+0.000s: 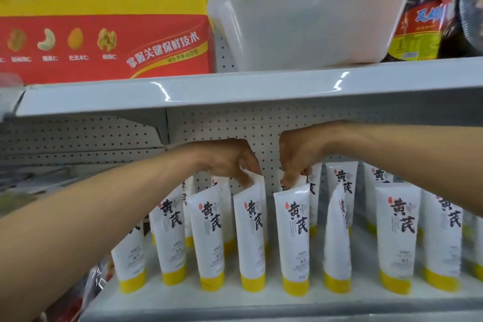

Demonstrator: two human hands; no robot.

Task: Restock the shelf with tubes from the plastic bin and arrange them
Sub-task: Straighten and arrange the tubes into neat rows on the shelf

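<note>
Several white tubes with yellow caps stand cap-down in rows on the lower shelf. My left hand pinches the crimped top of one tube near the middle of the front row. My right hand pinches the top of the neighbouring tube just to its right. One tube further right stands turned edge-on. The white plastic bin sits tilted on the upper shelf, and nothing shows inside it.
A red and yellow nut box fills the upper shelf's left side. A red-labelled bottle and a dark jar stand right of the bin. Pegboard backs both shelves. Packaged goods lie at the lower left.
</note>
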